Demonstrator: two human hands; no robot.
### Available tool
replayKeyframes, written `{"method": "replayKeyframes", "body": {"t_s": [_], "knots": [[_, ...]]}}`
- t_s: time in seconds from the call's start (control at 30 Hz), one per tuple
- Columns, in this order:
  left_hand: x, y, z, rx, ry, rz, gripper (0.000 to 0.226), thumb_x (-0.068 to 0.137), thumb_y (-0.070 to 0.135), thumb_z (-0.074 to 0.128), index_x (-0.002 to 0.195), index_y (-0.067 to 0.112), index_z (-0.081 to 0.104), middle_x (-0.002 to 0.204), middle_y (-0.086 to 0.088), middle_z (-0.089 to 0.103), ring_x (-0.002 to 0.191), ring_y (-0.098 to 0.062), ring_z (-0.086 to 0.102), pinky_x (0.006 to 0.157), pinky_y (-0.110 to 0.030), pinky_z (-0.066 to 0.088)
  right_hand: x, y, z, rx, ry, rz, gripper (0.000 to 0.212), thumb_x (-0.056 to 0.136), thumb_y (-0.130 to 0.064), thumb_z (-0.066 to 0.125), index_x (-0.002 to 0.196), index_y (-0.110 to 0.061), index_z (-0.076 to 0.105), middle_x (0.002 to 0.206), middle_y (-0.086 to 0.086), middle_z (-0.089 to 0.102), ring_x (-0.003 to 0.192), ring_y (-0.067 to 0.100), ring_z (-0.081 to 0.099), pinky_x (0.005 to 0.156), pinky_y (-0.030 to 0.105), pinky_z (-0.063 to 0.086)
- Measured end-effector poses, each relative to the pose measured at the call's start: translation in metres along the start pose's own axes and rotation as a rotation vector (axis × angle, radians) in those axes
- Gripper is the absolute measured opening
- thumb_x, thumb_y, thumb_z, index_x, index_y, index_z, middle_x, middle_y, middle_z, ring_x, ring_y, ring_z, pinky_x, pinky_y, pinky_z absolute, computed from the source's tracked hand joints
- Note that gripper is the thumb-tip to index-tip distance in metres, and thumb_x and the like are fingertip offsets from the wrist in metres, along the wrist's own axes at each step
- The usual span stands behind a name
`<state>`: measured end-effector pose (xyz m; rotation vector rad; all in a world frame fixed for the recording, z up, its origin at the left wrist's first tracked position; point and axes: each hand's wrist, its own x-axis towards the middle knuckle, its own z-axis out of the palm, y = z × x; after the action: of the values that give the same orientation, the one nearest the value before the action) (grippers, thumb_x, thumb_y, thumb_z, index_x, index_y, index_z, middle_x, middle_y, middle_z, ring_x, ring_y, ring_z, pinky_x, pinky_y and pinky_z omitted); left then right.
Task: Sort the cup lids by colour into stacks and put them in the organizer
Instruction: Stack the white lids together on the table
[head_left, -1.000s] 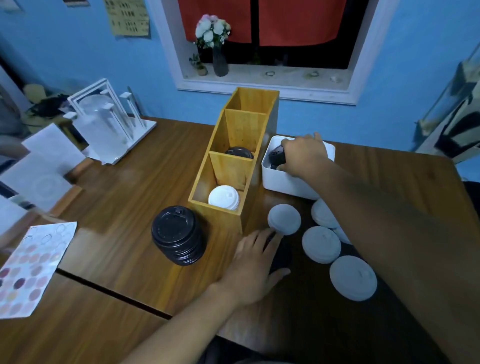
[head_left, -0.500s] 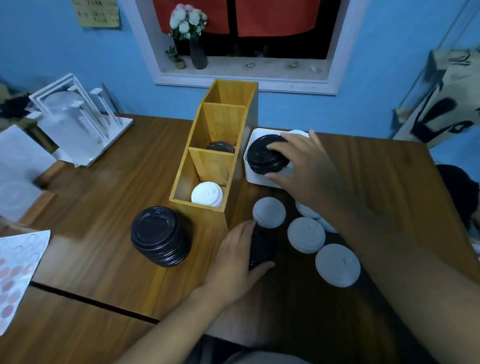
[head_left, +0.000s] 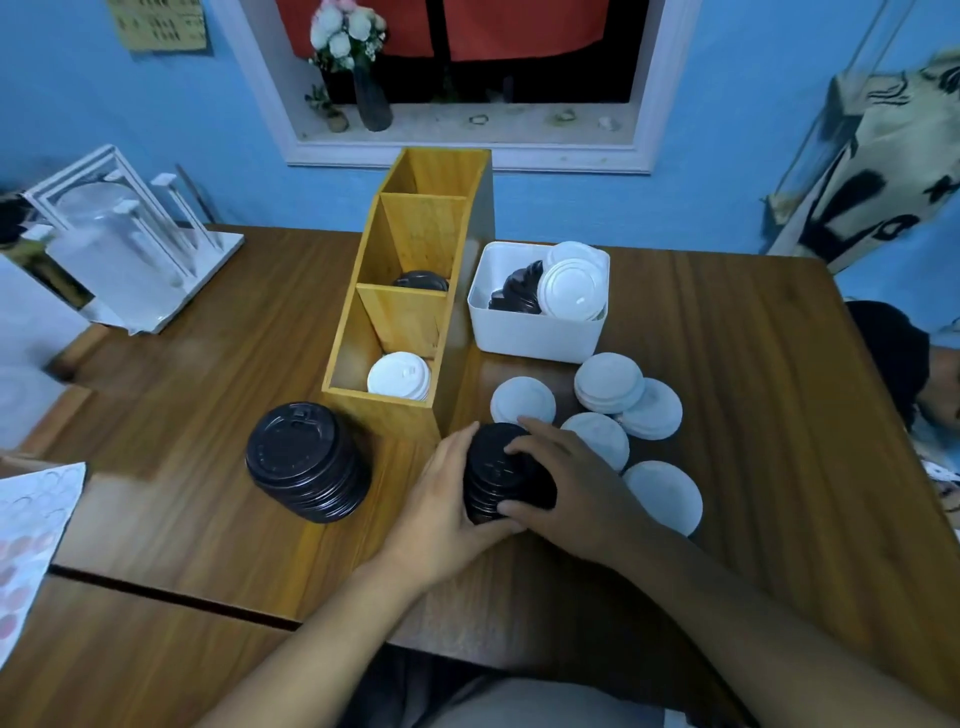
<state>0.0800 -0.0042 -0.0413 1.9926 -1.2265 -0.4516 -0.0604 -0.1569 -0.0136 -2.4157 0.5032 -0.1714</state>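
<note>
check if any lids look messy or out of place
Yes: in the white bin, black lids stand on edge against white lids, colours mixed. Loose white lids overlap unevenly on the table.

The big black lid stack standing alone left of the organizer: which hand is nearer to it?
Left. The left hand is just to the right of that black lid stack, gripping a smaller stack; the right hand is on that smaller stack's far side.

The right hand (head_left: 566, 483) left the white bin (head_left: 535, 332) and now caps the black stack (head_left: 498, 478).
</note>
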Motion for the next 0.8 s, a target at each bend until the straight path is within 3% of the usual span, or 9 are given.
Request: {"method": "replayKeyframes", "body": {"t_s": [0.17, 0.3, 0.43, 0.63, 0.8], "knots": [[0.001, 0.000, -0.003, -0.007, 0.032, 0.004, 0.089, 0.082, 0.047, 0.083, 0.153, 0.018, 0.039, 0.146, 0.009, 0.047, 0.135, -0.003, 0.045, 0.111, -0.029, 0.042, 0.010, -0.011, -0.006, -0.022, -0.036, 0.010, 0.049, 0.086, -0.059, 0.066, 0.125, -0.036, 0.050, 0.139, -0.012, 0.051, 0.120, 0.007, 0.048, 0.093, 0.023, 0.043], [0.001, 0.001, -0.003, 0.011, 0.067, -0.012, 0.098, 0.078, 0.062, 0.076, 0.156, 0.020, 0.034, 0.145, 0.012, 0.048, 0.135, -0.003, 0.043, 0.111, -0.024, 0.037, 0.011, -0.011, -0.009, 0.005, -0.022, 0.041, 0.048, 0.083, -0.059, 0.068, 0.122, -0.040, 0.048, 0.133, -0.014, 0.054, 0.111, 0.005, 0.051, 0.090, 0.025, 0.049], [-0.004, -0.003, -0.004, 0.026, 0.066, -0.012, 0.112, 0.078, 0.054, 0.084, 0.162, 0.019, 0.019, 0.150, 0.013, 0.042, 0.140, 0.000, 0.036, 0.114, -0.019, 0.031, 0.010, -0.016, -0.003, -0.063, -0.068, 0.003, 0.054, 0.086, -0.057, 0.066, 0.132, -0.038, 0.045, 0.145, -0.013, 0.047, 0.124, 0.009, 0.048, 0.099, 0.028, 0.045], [-0.006, -0.005, -0.008, 0.052, 0.025, 0.049, 0.099, 0.078, 0.044, 0.087, 0.155, 0.010, 0.036, 0.152, -0.001, 0.041, 0.139, -0.007, 0.041, 0.113, -0.019, 0.036, 0.013, -0.025, 0.001, -0.091, -0.097, -0.018, 0.060, 0.088, -0.050, 0.068, 0.141, -0.032, 0.047, 0.155, -0.008, 0.038, 0.137, 0.014, 0.040, 0.109, 0.032, 0.035], [-0.010, -0.005, -0.009, 0.095, -0.015, 0.049, 0.099, 0.086, 0.034, 0.081, 0.162, 0.011, 0.021, 0.161, 0.001, 0.028, 0.143, -0.005, 0.032, 0.110, -0.004, 0.022, 0.014, -0.036, 0.007, -0.178, -0.114, -0.032, 0.051, 0.090, -0.049, 0.065, 0.135, -0.027, 0.053, 0.146, -0.004, 0.042, 0.127, 0.017, 0.045, 0.104, 0.036, 0.043]]}}
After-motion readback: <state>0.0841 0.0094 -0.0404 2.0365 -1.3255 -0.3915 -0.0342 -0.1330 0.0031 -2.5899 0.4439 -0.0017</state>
